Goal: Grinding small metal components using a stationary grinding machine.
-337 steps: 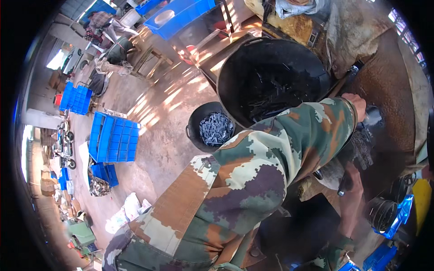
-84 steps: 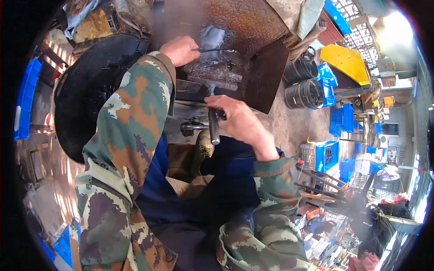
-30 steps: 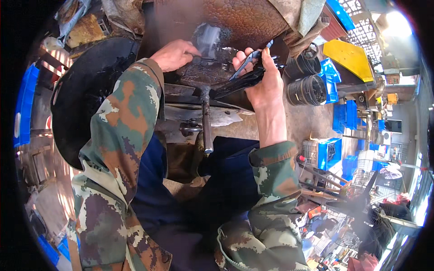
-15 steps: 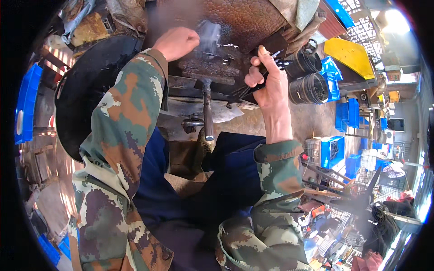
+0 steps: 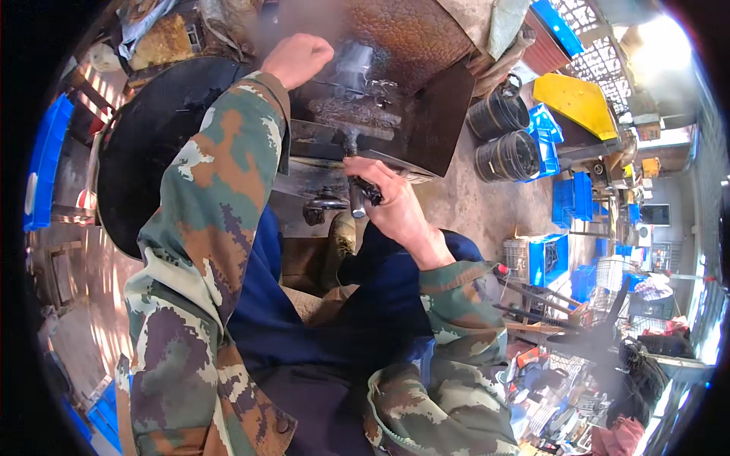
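Observation:
My left hand point(image 5: 299, 60) is closed beside the wet, brown-crusted machine bed point(image 5: 414, 42); what its fingers hold, if anything, is hidden. A pale, shiny block-like patch point(image 5: 353, 62) shows just right of it. Lower down, my right hand point(image 5: 399, 209) curls its fingers at an upright metal bar point(image 5: 357, 204) on the machine's front. Its fingertips reach across the bar. A bunch of dark thin pieces point(image 5: 370, 191) shows in its grip, mostly covered by the fingers.
A large black disc-shaped guard point(image 5: 152, 152) stands left of my arm. To the right are two black buckets point(image 5: 507, 156), blue crates point(image 5: 549, 258) and a yellow panel point(image 5: 576, 105). A dark metal plate point(image 5: 441, 121) edges the machine. Cluttered goods point(image 5: 555, 387) lie lower right.
My right hand has come down and left, from beside the dark plate to the upright bar, its dark thin pieces now mostly covered. My left hand stays closed in nearly the same place.

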{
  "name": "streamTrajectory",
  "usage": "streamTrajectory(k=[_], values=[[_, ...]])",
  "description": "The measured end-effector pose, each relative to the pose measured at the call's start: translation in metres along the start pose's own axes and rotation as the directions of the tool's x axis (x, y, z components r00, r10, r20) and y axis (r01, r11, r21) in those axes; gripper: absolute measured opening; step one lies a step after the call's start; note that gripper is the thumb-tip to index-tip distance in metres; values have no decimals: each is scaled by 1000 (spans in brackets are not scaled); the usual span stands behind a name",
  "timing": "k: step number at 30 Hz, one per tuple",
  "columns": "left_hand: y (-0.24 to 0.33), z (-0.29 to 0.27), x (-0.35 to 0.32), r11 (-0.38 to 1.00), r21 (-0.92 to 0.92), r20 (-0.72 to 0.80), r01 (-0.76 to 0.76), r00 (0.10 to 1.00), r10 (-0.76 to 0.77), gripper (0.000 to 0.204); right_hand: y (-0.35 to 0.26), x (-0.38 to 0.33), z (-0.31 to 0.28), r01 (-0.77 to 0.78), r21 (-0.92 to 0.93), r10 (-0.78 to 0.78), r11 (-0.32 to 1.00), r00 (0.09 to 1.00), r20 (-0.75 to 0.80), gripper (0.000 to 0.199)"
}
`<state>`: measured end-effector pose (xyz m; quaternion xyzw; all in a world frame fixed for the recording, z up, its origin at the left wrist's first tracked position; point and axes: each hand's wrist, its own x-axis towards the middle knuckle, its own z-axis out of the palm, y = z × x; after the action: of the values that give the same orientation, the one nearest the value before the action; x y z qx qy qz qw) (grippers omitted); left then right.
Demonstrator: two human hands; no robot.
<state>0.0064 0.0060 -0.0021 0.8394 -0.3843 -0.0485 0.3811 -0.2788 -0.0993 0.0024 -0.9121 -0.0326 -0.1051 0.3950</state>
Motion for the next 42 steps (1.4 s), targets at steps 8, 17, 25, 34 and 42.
streamTrajectory(k=[8,17,25,34,42], values=[[7,-5,-3,991,-121,-196,-54,980,29,28,1,23,3,-147,343,198,928,973,-119,34],[55,12,4,976,-217,-279,34,956,-95,26,-9,131,-49,-153,409,349,900,815,-462,19],[63,24,0,920,-374,-300,116,924,-238,20,37,201,-69,-159,526,409,836,820,-402,18],[58,33,3,904,-414,-220,105,952,-211,24,63,226,-70,-140,632,456,762,809,-371,16],[63,47,19,939,-341,141,37,990,12,49,57,219,-76,-97,744,512,662,784,-353,18]])
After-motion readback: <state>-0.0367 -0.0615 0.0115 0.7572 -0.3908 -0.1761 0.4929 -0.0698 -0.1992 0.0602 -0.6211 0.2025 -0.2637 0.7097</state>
